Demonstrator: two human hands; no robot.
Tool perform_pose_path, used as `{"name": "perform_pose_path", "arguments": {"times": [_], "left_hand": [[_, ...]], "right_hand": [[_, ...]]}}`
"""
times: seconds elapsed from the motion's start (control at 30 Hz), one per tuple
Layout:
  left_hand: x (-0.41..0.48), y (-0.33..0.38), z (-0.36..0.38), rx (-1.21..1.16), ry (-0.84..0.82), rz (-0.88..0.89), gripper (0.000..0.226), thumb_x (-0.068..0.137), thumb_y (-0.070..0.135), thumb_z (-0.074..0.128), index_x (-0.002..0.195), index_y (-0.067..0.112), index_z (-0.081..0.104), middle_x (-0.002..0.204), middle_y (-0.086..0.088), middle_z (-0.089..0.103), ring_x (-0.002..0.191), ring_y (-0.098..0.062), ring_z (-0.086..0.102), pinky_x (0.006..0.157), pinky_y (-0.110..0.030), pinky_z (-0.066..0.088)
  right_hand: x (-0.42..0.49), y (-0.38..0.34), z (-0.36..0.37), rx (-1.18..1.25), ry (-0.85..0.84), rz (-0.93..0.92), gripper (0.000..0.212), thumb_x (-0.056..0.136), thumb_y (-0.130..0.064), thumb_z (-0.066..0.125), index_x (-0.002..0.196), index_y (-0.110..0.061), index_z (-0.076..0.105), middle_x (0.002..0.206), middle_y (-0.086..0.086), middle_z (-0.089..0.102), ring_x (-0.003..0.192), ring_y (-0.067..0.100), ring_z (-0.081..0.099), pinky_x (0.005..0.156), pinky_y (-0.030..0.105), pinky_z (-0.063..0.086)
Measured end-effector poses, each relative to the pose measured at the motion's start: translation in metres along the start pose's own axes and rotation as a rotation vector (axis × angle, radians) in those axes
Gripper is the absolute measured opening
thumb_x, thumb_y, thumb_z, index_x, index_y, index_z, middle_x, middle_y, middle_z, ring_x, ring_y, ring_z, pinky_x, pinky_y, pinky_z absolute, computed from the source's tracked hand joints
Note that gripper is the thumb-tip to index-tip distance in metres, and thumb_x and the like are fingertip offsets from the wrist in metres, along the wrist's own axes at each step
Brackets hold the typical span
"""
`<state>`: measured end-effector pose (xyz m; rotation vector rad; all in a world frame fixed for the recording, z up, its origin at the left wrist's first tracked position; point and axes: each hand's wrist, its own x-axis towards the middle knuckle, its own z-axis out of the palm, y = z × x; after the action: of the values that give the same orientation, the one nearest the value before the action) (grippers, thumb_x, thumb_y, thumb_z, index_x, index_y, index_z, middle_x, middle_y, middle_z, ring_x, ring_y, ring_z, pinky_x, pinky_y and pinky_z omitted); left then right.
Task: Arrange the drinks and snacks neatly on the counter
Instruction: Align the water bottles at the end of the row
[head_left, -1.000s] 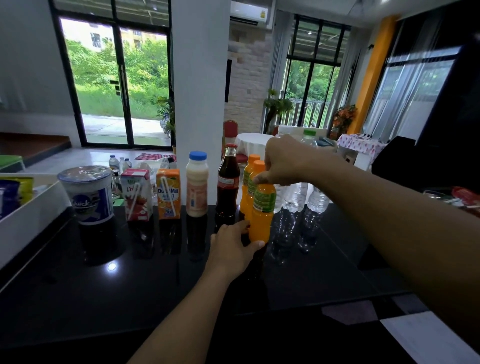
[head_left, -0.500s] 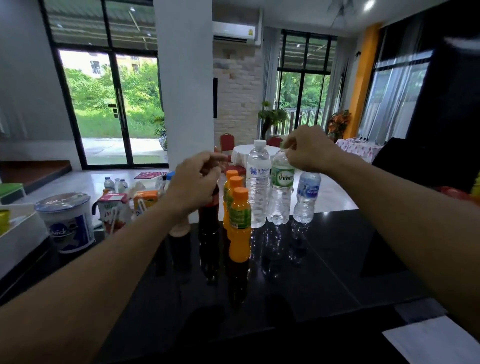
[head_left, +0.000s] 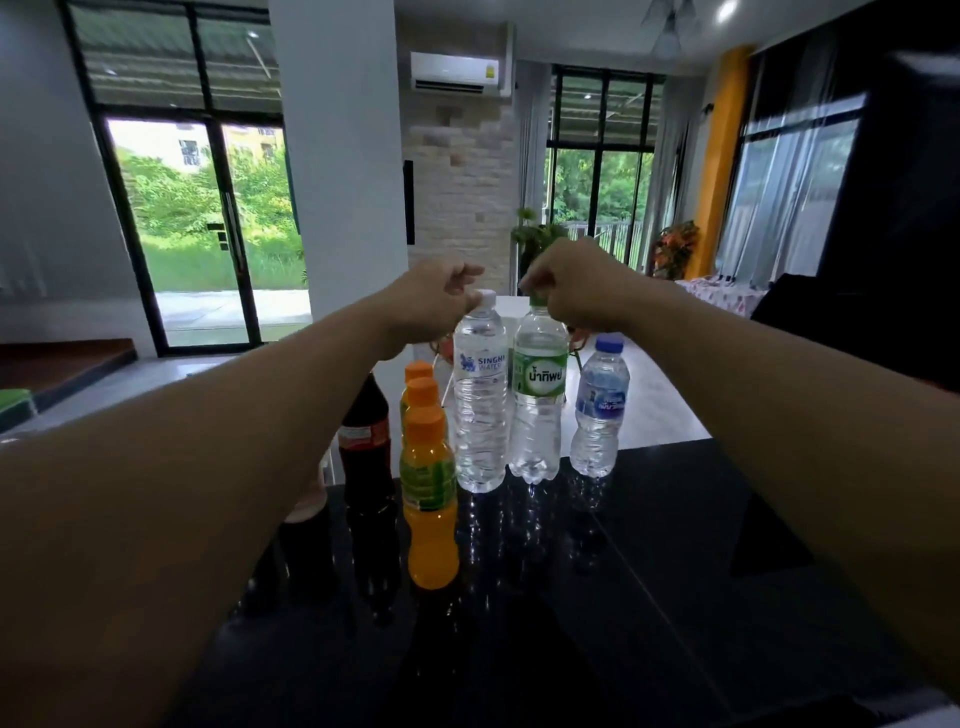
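On the black counter (head_left: 597, 597) stand a white-capped water bottle (head_left: 480, 410), a green-labelled water bottle (head_left: 537, 410) and a smaller blue-capped water bottle (head_left: 600, 410), side by side. My left hand (head_left: 434, 299) pinches the white cap. My right hand (head_left: 571, 283) curls over the green cap. Left of the water, three orange juice bottles (head_left: 430, 499) line up front to back. A cola bottle (head_left: 366, 447) stands beside them, partly hidden by my left forearm.
The foot of a pale bottle (head_left: 306, 506) peeks from under my left forearm; the items further left are hidden. The counter's far edge runs just behind the water bottles. A white pillar (head_left: 337, 182) rises beyond the counter.
My left hand moved right from above the cola bottle to the white-capped bottle's cap. My right hand lowered onto the green cap. The view shifted closer and rightward.
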<state>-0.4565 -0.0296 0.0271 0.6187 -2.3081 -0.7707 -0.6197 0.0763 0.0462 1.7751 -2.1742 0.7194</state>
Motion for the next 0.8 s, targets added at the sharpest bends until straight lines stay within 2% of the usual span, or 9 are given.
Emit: {"name": "perform_pose_path", "arguments": {"times": [0.1, 0.2, 0.27, 0.4, 0.47, 0.57, 0.63, 0.7, 0.8], "left_hand": [[0.005, -0.001, 0.005, -0.015, -0.042, -0.001, 0.042, 0.098, 0.014, 0.054, 0.140, 0.016, 0.049, 0.137, -0.004, 0.055, 0.110, -0.011, 0.054, 0.089, -0.024, 0.046], [0.004, -0.002, 0.008, 0.079, 0.008, 0.055, 0.036, 0.097, 0.015, 0.055, 0.133, 0.016, 0.057, 0.125, -0.005, 0.062, 0.092, -0.006, 0.058, 0.071, -0.015, 0.046], [0.004, -0.002, 0.011, 0.178, 0.060, 0.112, 0.032, 0.096, 0.018, 0.058, 0.127, 0.013, 0.062, 0.121, -0.006, 0.065, 0.092, -0.010, 0.058, 0.073, -0.017, 0.044], [0.006, 0.001, 0.012, 0.284, 0.116, 0.151, 0.025, 0.091, 0.031, 0.065, 0.107, 0.012, 0.068, 0.099, -0.002, 0.067, 0.076, -0.001, 0.056, 0.061, -0.014, 0.038], [0.007, 0.002, 0.009, 0.303, 0.096, 0.123, 0.033, 0.089, 0.036, 0.067, 0.112, 0.012, 0.066, 0.099, 0.000, 0.064, 0.078, -0.002, 0.054, 0.060, -0.016, 0.038], [0.007, 0.004, 0.004, 0.306, -0.012, 0.099, 0.048, 0.092, 0.032, 0.064, 0.134, 0.013, 0.052, 0.124, -0.002, 0.059, 0.101, -0.011, 0.054, 0.072, -0.017, 0.040], [0.007, 0.004, 0.002, 0.322, -0.055, 0.114, 0.044, 0.094, 0.025, 0.062, 0.136, 0.016, 0.053, 0.134, -0.005, 0.057, 0.106, -0.012, 0.053, 0.079, -0.020, 0.039], [0.006, 0.006, 0.004, 0.351, -0.025, 0.127, 0.037, 0.094, 0.023, 0.062, 0.129, 0.016, 0.060, 0.127, -0.006, 0.062, 0.101, -0.012, 0.056, 0.074, -0.019, 0.038], [0.005, 0.007, 0.009, 0.365, 0.069, 0.107, 0.031, 0.089, 0.030, 0.068, 0.114, 0.012, 0.068, 0.107, -0.006, 0.068, 0.083, -0.011, 0.057, 0.062, -0.019, 0.037]], "right_hand": [[0.004, 0.006, 0.002, 0.009, -0.003, -0.020, 0.032, 0.090, 0.008, 0.061, 0.119, -0.003, 0.070, 0.122, 0.015, 0.070, 0.106, 0.023, 0.067, 0.084, 0.021, 0.048], [0.007, 0.008, 0.004, 0.010, 0.024, -0.047, 0.029, 0.089, 0.008, 0.063, 0.115, -0.001, 0.072, 0.118, 0.016, 0.071, 0.100, 0.022, 0.068, 0.083, 0.021, 0.049], [0.009, 0.009, 0.005, -0.009, 0.026, -0.047, 0.025, 0.088, 0.007, 0.064, 0.111, 0.001, 0.073, 0.113, 0.016, 0.072, 0.095, 0.022, 0.069, 0.079, 0.022, 0.051], [0.009, 0.011, 0.001, -0.046, 0.021, -0.038, 0.012, 0.088, -0.006, 0.071, 0.095, 0.003, 0.073, 0.098, 0.015, 0.075, 0.073, 0.022, 0.071, 0.070, 0.035, 0.062], [0.011, 0.012, -0.002, -0.064, 0.021, -0.036, 0.016, 0.087, -0.010, 0.073, 0.094, 0.004, 0.073, 0.097, 0.015, 0.075, 0.071, 0.024, 0.071, 0.068, 0.038, 0.063], [0.013, 0.014, -0.003, -0.082, -0.022, -0.050, 0.018, 0.088, -0.010, 0.071, 0.101, 0.003, 0.073, 0.105, 0.014, 0.075, 0.080, 0.022, 0.072, 0.066, 0.028, 0.059], [0.011, 0.016, -0.002, -0.064, -0.029, -0.070, 0.019, 0.089, -0.006, 0.069, 0.106, 0.001, 0.074, 0.110, 0.013, 0.075, 0.082, 0.016, 0.069, 0.065, 0.019, 0.053], [0.009, 0.016, 0.000, -0.038, 0.001, -0.072, 0.018, 0.089, -0.005, 0.069, 0.105, 0.001, 0.075, 0.107, 0.012, 0.076, 0.083, 0.015, 0.069, 0.067, 0.018, 0.053], [0.006, 0.014, 0.002, -0.024, 0.038, -0.033, 0.023, 0.086, -0.019, 0.077, 0.095, 0.002, 0.077, 0.096, 0.012, 0.077, 0.076, 0.018, 0.071, 0.072, 0.029, 0.059]]}}
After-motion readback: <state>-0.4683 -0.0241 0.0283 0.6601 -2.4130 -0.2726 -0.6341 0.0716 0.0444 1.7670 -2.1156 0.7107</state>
